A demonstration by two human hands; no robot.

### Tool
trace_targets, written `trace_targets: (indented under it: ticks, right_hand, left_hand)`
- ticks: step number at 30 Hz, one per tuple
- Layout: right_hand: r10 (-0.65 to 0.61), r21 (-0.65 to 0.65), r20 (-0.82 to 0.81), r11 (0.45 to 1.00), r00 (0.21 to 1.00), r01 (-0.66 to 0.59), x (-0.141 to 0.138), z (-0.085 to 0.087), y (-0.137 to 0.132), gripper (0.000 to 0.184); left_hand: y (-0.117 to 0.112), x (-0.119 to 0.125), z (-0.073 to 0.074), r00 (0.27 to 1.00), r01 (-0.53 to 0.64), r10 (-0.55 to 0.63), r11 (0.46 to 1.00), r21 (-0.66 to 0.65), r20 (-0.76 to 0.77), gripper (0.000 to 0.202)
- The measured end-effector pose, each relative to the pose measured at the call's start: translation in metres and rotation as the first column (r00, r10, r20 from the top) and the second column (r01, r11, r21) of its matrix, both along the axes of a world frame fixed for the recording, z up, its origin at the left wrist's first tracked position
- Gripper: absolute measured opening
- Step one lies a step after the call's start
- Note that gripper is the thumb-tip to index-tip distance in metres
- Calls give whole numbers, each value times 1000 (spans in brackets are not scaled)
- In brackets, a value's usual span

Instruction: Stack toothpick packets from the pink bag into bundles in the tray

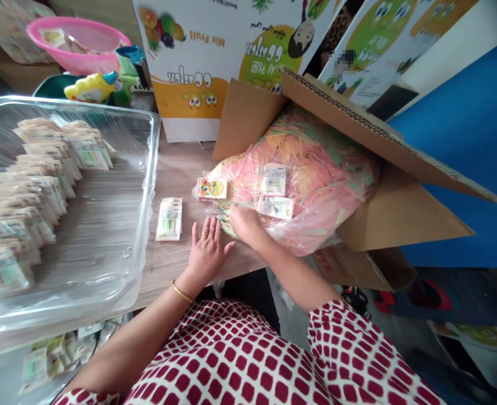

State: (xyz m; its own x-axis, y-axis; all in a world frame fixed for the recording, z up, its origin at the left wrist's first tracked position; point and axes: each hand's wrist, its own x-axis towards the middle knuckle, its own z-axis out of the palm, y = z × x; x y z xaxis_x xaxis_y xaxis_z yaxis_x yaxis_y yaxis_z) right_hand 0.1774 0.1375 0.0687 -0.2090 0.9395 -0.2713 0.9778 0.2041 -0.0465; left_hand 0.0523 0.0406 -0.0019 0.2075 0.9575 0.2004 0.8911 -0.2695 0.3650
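My left hand (208,250) lies flat on the table with its fingers stretched out, close to the bag's open end. Beside it, my right hand (247,225) is curled closed over a loose bunch of thin green and pink sticks (227,220); its fingertips are partly hidden. These sticks lie at the mouth of a large clear plastic bag (316,174) full of similar ones. Left of my hands sits a small stack of clear-fronted packets (170,219). On the bag rest a packet with fruit print (212,188) and two pale packets (274,180) (277,207).
A clear plastic tray (147,185) on the left holds rows of filled packets. An open cardboard box (400,208) surrounds the bag on the right. Printed cartons (214,56) stand behind. A pink basin (79,42) and a yellow bottle (88,88) are at the back left.
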Motion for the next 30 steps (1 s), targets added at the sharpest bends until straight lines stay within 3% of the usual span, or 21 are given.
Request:
trace_targets:
  ticks: [3, 6, 8, 10, 12, 15, 17, 18, 20, 23, 26, 30]
  right_hand:
    - [20, 5, 24, 1000, 1000, -20, -3, -6, 4, 35]
    - [8, 16, -45, 1000, 999, -8, 5, 0, 11, 29]
    - [-41, 62, -182, 997, 982, 53, 12, 5, 13, 26]
    - [-92, 120, -389, 981, 917, 150, 17, 8, 14, 25]
    - [-134, 115, -628, 958, 767, 262, 19, 9, 15, 21]
    - [-270, -155, -896, 934, 351, 323, 19, 11, 17, 24]
    - [-383, -359, -922, 899, 55, 251, 19, 15, 19, 19]
    - [-420, -421, -906, 882, -54, 210, 21, 18, 20, 16]
    - [-439, -468, -879, 868, -184, 167, 27, 25, 20, 17]
    - [-409, -449, -882, 880, -233, 156, 44, 39, 18, 39]
    - [-369, -409, -905, 892, -212, 192, 71, 55, 17, 43]
    - [-186, -244, -966, 886, -182, 395, 118, 73, 21, 51]
  left_hand:
    - [-5, 1, -1, 1000, 1, -2, 1000, -15, -31, 70]
    - [-7, 0, -4, 1000, -2, 2, 1000, -11, -26, 69]
    - [-7, 0, -4, 1000, -6, 7, 1000, 9, -6, 67]
    - [-6, -1, -1, 1000, -6, 6, 999, 37, 21, 59]
    - [-4, -2, 4, 998, 1, -5, 998, 69, 57, 50]
    - [-1, -4, 13, 989, 15, -31, 994, 112, 143, 43]
    - [-1, -6, 15, 979, 33, -56, 992, 120, 196, 41]
    - [-1, -6, 15, 975, 41, -66, 992, 117, 211, 41]
    - [-4, -7, 12, 972, 54, -75, 994, 99, 222, 39]
    - [-10, -9, 3, 972, 59, -75, 995, 75, 224, 38]
    - [-17, -13, -7, 967, 74, -94, 993, 92, 236, 38]
    - [-22, -18, -14, 959, 130, -161, 981, 143, 232, 36]
